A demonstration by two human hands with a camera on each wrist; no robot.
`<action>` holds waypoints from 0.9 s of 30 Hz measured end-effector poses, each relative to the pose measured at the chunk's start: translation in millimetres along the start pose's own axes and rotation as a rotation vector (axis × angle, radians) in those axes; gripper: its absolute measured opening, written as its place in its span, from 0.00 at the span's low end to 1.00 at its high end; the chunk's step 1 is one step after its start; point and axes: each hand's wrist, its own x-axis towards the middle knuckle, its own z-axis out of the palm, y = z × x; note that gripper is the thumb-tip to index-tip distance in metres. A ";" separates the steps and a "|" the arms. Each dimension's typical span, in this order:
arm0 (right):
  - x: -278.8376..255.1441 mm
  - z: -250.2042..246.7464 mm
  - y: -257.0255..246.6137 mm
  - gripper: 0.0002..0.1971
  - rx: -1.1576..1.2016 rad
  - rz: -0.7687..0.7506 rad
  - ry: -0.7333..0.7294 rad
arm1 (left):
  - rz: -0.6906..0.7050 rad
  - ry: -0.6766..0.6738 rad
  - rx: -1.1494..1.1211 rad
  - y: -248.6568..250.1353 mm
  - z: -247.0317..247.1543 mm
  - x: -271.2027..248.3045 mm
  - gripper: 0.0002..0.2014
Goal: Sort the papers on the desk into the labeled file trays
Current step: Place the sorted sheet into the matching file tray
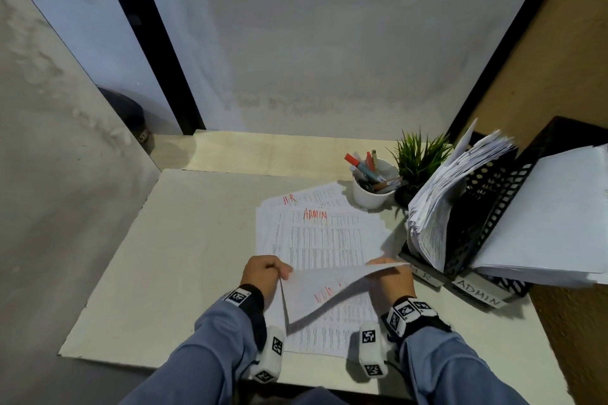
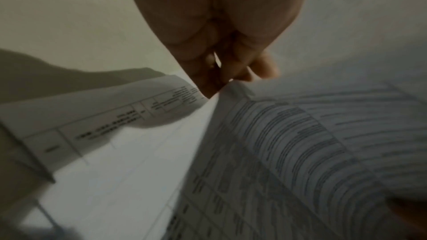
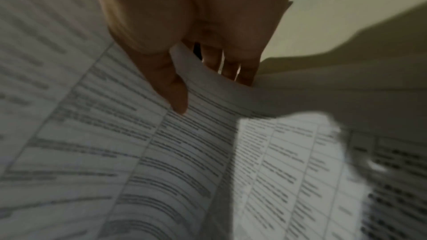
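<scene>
White sheet is lifting off the pile on the table. Left hand is pinching its corner. Right hand is gripping its other edge.

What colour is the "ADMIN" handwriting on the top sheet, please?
Red ADMIN handwriting, clearest in the head view.

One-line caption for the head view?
Both hands, left hand and right hand, lift a sheet off the desk pile.
</scene>
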 end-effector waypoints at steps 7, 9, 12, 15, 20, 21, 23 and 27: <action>-11.9 -0.6 -4.2 0.13 0.076 0.069 -0.012 | -0.132 0.088 0.133 4.4 3.2 19.2 0.11; -11.0 0.2 -1.1 0.11 0.133 0.086 -0.018 | -0.097 0.058 0.201 9.3 5.3 19.3 0.10; -10.6 -1.5 1.0 0.10 0.143 0.074 -0.039 | 0.028 0.101 0.265 12.1 7.2 18.9 0.16; -9.9 -7.6 0.8 0.10 0.090 0.059 -0.069 | 0.092 0.134 0.289 14.9 6.7 18.0 0.17; -17.3 -6.7 -0.9 0.11 0.090 0.041 -0.072 | 0.177 0.059 0.390 18.8 0.3 12.5 0.17; -22.2 -6.9 -5.8 0.11 0.109 0.031 -0.080 | 0.174 0.048 0.388 18.8 -1.9 11.0 0.15; -27.6 -6.8 -11.5 0.12 0.097 0.020 -0.071 | 0.169 0.060 0.305 19.1 -7.0 6.3 0.13; -29.2 -9.5 -15.1 0.11 0.085 0.055 -0.054 | 0.121 0.115 0.062 19.9 -13.9 -4.0 0.14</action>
